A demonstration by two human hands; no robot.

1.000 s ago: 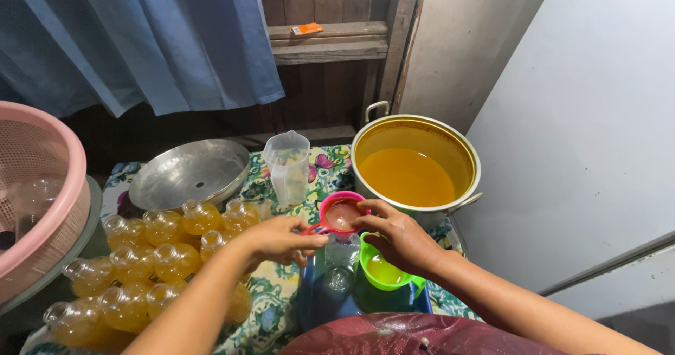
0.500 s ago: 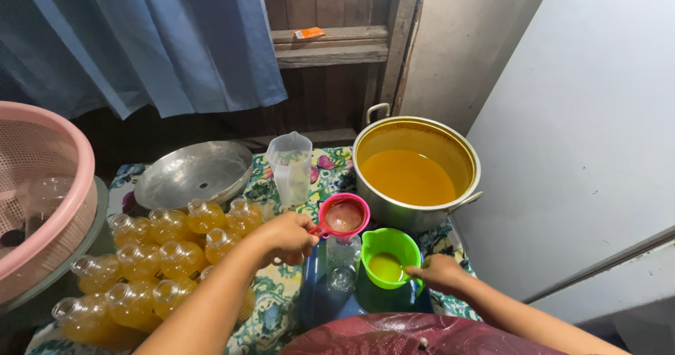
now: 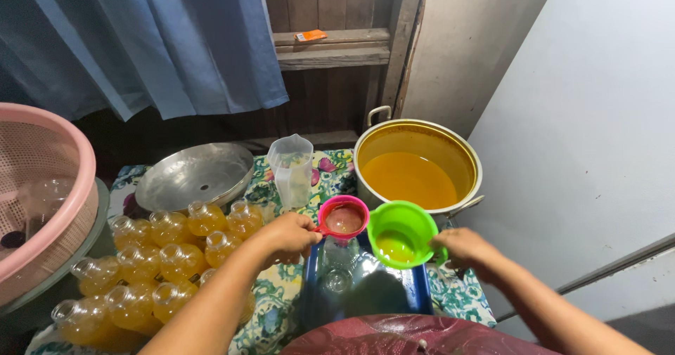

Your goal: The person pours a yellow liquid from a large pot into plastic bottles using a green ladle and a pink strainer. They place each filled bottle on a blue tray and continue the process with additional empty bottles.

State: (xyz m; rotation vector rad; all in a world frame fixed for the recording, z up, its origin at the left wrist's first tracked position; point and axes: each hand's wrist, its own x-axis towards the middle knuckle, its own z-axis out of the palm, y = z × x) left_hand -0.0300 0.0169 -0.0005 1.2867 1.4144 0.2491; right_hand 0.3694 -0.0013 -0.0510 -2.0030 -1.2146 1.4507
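Counting one pink funnel (image 3: 343, 218) and one green cup (image 3: 402, 233) above the blue tray (image 3: 420, 295), we close our left hand (image 3: 287, 235) on the funnel and our right hand (image 3: 465, 248) on the cup, both forearms extended.

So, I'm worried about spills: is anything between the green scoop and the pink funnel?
Nothing visible does. The green scoop in the right hand sits right beside the pink funnel, which the left hand steadies.
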